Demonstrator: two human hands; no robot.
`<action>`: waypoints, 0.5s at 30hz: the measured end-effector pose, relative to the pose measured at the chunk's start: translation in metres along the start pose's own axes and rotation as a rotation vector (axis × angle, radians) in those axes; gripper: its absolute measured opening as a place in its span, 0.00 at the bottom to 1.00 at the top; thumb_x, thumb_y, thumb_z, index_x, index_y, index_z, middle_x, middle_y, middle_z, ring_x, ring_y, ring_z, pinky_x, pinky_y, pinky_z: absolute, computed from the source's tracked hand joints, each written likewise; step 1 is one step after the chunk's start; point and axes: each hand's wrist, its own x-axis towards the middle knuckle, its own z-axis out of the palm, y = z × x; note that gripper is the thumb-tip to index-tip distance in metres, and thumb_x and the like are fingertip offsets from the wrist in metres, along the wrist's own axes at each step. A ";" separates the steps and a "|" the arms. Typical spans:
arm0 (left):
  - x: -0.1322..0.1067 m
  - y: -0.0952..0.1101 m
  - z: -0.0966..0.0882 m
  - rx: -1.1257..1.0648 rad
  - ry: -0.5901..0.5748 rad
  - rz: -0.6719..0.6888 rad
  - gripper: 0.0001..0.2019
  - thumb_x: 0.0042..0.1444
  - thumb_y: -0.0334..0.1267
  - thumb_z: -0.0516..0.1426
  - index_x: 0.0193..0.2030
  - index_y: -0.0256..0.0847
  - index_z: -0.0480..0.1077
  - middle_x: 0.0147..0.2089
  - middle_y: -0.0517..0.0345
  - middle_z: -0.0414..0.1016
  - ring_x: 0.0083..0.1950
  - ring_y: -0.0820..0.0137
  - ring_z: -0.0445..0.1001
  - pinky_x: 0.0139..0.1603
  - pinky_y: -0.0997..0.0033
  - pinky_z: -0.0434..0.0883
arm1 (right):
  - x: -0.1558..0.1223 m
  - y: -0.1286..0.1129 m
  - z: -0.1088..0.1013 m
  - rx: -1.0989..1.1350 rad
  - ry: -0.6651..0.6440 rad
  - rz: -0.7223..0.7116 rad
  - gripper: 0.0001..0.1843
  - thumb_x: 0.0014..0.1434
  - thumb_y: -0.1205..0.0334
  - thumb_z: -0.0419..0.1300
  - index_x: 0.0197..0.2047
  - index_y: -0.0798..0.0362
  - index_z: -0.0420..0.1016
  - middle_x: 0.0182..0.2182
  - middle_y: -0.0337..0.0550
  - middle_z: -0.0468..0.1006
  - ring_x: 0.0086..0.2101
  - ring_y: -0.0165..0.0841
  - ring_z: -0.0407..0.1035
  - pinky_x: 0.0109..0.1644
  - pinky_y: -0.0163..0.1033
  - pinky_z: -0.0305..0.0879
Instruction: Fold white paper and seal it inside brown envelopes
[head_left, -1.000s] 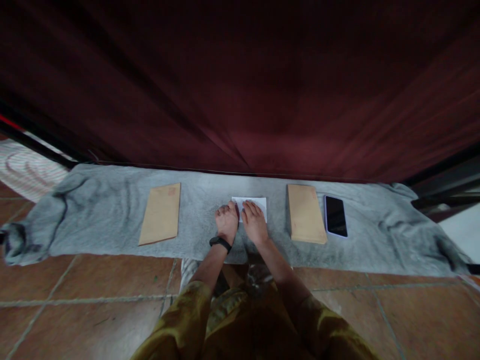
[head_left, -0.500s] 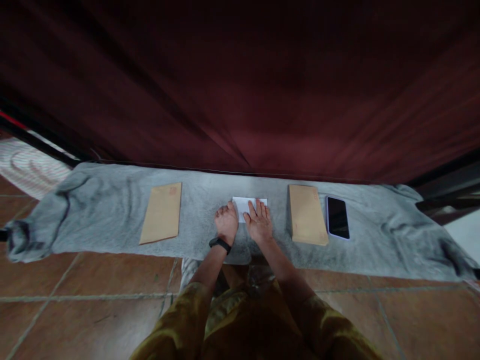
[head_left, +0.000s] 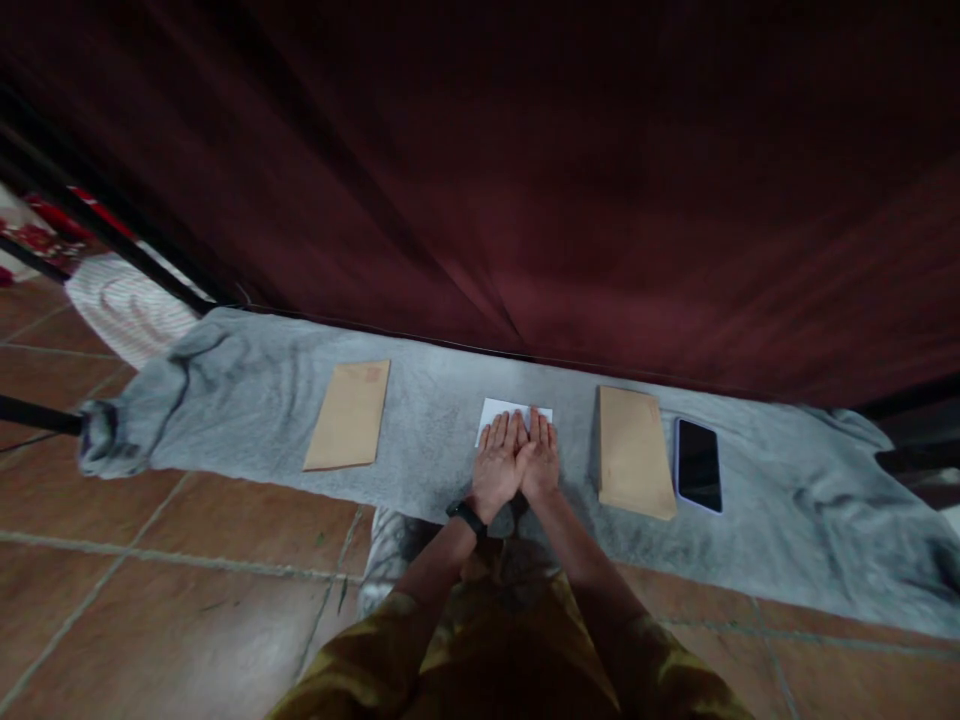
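Note:
A small white sheet of paper (head_left: 495, 408) lies on the grey cloth, its lower part covered by my hands. My left hand (head_left: 496, 468), with a dark band on the wrist, rests flat on the paper with its fingers stretched out. Close against it, my right hand (head_left: 541, 462) also lies flat, fingers extended over the paper's right side. The two hands touch or overlap at the thumbs. Neither holds anything.
Left of the paper lies a brown envelope (head_left: 349, 415). To the right is a thicker brown envelope or stack of them (head_left: 636, 450), beside a phone (head_left: 699, 465) with a dark screen. Grey cloth (head_left: 435, 400) covers the narrow surface; a dark red curtain (head_left: 480, 200) hangs behind.
My left hand has opened from a curled shape and moved right onto the paper beside my right hand. The whole view has tilted and shifted slightly.

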 end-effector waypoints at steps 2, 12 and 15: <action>0.002 -0.007 0.001 0.015 -0.008 -0.023 0.29 0.73 0.47 0.39 0.75 0.35 0.53 0.76 0.48 0.55 0.78 0.64 0.50 0.76 0.57 0.51 | 0.000 -0.001 -0.001 0.008 0.012 0.005 0.30 0.73 0.59 0.46 0.75 0.51 0.51 0.74 0.54 0.49 0.71 0.44 0.47 0.72 0.54 0.47; 0.012 -0.025 0.003 0.083 -0.004 -0.081 0.28 0.72 0.41 0.42 0.75 0.35 0.52 0.77 0.47 0.52 0.78 0.62 0.48 0.77 0.53 0.48 | -0.001 -0.002 0.000 0.051 0.103 0.022 0.29 0.73 0.57 0.44 0.73 0.54 0.57 0.72 0.56 0.56 0.70 0.45 0.52 0.71 0.55 0.48; 0.013 -0.029 0.001 0.088 -0.013 -0.085 0.29 0.72 0.42 0.43 0.75 0.34 0.51 0.77 0.45 0.51 0.78 0.61 0.48 0.76 0.53 0.48 | -0.003 0.001 0.001 0.064 0.139 0.038 0.29 0.73 0.57 0.44 0.73 0.55 0.58 0.71 0.57 0.58 0.69 0.45 0.54 0.70 0.57 0.49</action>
